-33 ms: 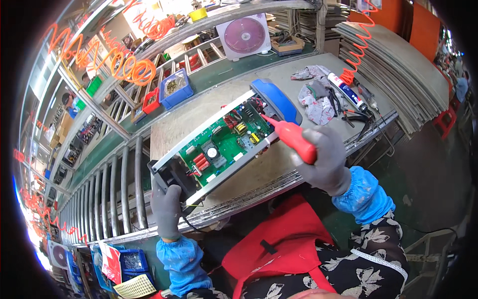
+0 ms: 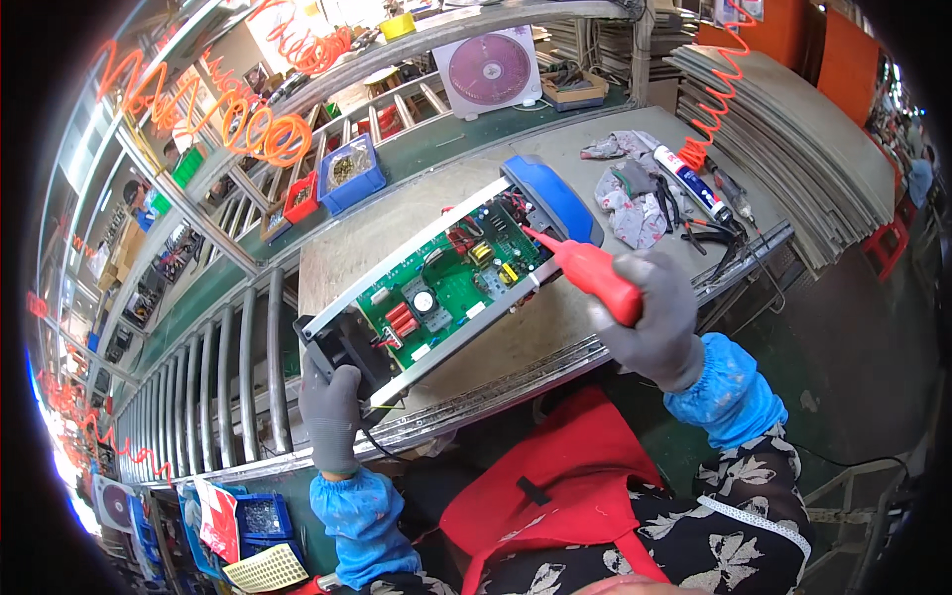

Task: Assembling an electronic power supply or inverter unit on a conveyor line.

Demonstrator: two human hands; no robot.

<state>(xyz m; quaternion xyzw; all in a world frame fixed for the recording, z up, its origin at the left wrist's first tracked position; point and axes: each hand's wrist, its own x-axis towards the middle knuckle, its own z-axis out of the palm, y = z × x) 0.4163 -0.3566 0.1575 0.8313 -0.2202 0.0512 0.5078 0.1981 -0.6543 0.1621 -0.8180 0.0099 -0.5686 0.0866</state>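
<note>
A long electronic device with metal side rails [image 2: 451,342] lies slantwise on the bench, its green circuit board [image 2: 456,307] exposed. Its far right end has a blue cover [image 2: 555,198], its near left end a black housing [image 2: 347,352]. Around that black end my gloved left hand [image 2: 332,412] is closed, thumb on top. My gloved right hand [image 2: 659,327] grips a red squeeze bottle [image 2: 600,280] with a tapered nozzle. The nozzle tip points at the board's right end, close to the blue cover; whether it touches I cannot tell.
Right of the device lie a crumpled rag [image 2: 635,203], a white-and-blue tube [image 2: 694,183] and black-handled pliers [image 2: 709,233]. Blue [image 2: 350,177] and red [image 2: 300,198] parts bins stand behind it. Metal rollers [image 2: 228,382] extend leftward. Flat panels [image 2: 793,149] are stacked at right.
My right hand and the red squeeze bottle have shifted slightly to the right, the nozzle staying at nearly the same spot. The device and my left hand have hardly moved.
</note>
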